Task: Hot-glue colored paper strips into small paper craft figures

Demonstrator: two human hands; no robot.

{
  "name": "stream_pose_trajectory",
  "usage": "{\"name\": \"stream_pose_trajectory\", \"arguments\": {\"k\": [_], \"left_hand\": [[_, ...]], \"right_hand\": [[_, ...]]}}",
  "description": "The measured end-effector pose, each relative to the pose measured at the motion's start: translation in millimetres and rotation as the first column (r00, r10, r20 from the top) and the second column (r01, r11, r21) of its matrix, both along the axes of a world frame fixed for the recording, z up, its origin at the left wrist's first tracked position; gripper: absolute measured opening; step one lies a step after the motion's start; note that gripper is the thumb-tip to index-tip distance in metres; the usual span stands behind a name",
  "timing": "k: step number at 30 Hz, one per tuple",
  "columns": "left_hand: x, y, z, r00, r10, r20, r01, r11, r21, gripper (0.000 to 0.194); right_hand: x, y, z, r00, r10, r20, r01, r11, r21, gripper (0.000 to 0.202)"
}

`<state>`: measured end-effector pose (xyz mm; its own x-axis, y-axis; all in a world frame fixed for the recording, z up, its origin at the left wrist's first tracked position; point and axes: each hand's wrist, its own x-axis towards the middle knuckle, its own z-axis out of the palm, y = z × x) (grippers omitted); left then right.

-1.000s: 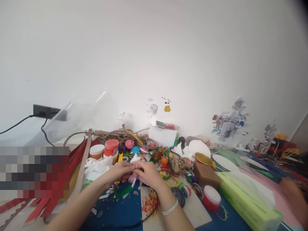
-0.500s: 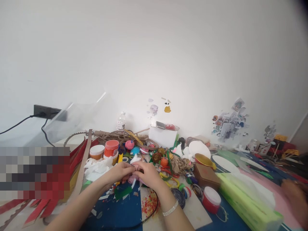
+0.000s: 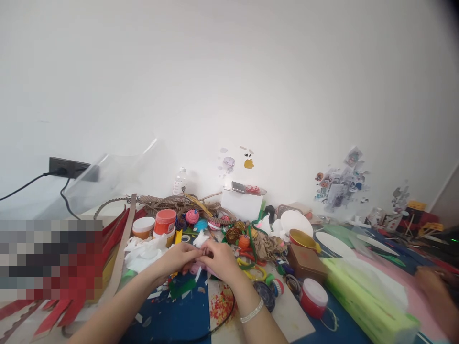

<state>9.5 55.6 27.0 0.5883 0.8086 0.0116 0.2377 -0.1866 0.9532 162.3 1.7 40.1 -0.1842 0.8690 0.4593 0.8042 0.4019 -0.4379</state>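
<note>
My left hand [image 3: 182,258] and my right hand [image 3: 217,258] meet over the cluttered table, fingertips pinched together. What they grip is too small and hidden to name. Just below the fingers shows a crumpled pink-lilac piece [image 3: 195,269]; I cannot tell whether the hands touch it. White tissue [image 3: 201,238] lies right behind the fingertips. A green scrap [image 3: 182,288] and small white paper bits are on the blue surface nearer to me. A sparkling bracelet [image 3: 252,310] circles my right wrist.
On the left stand an orange-red tub [image 3: 165,223], a white-lidded jar [image 3: 143,227] and crumpled tissue [image 3: 143,253]. To the right are a brown box [image 3: 307,263], a red jar [image 3: 314,298] and a green tissue pack [image 3: 371,301]. Another person's hand [image 3: 432,286] is at the far right.
My hands stay together in nearly the same place, with only small finger movements. The other person's hand at the right has shifted slightly left.
</note>
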Motion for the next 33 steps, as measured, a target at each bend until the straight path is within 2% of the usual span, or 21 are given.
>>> {"name": "stream_pose_trajectory", "arguments": {"k": [3, 5, 13, 15, 20, 23, 27, 30, 33], "left_hand": [[-4, 0, 4.7, 1.0, -0.01, 0.016, 0.01, 1.0, -0.003, 0.04], [-5, 0, 6.9, 1.0, -0.021, 0.017, 0.021, 1.0, -0.003, 0.039], [2, 1, -0.1, 0.999, -0.026, -0.023, 0.026, 1.0, 0.008, 0.036], [0, 0, 2.6, 1.0, -0.018, -0.015, 0.018, 1.0, 0.008, 0.036], [-4, -2, 8.6, 1.0, -0.002, -0.004, 0.002, 1.0, -0.014, 0.035], [-1, 1, 3.4, 1.0, -0.017, -0.004, 0.016, 1.0, -0.024, 0.035], [1, 3, 1.0, 1.0, 0.002, 0.01, -0.002, 1.0, -0.025, 0.035], [-2, -2, 8.2, 1.0, 0.002, 0.022, -0.002, 1.0, -0.026, 0.032], [-5, -7, 14.6, 0.999, -0.02, 0.036, 0.021, 0.999, -0.03, 0.028]], "right_hand": [[3, -2, 2.8, 0.989, 0.144, -0.026, -0.144, 0.989, -0.013, 0.026], [5, -2, 3.5, 0.981, 0.189, -0.048, -0.191, 0.981, -0.031, 0.026], [2, 3, -2.7, 0.997, -0.002, -0.081, -0.003, 0.998, -0.059, 0.012], [2, 1, -1.3, 0.996, 0.005, -0.084, -0.01, 0.998, -0.065, 0.016], [5, 0, 2.0, 0.979, 0.154, -0.13, -0.166, 0.982, -0.086, 0.02], [4, 3, -1.7, 0.987, 0.087, -0.136, -0.097, 0.993, -0.066, 0.012], [2, 5, -5.4, 0.989, 0.017, -0.148, -0.026, 0.998, -0.059, 0.016], [2, 2, -1.7, 0.983, 0.109, -0.15, -0.12, 0.991, -0.067, 0.027], [4, -1, 2.2, 0.966, 0.217, -0.137, -0.228, 0.971, -0.071, 0.025]]}}
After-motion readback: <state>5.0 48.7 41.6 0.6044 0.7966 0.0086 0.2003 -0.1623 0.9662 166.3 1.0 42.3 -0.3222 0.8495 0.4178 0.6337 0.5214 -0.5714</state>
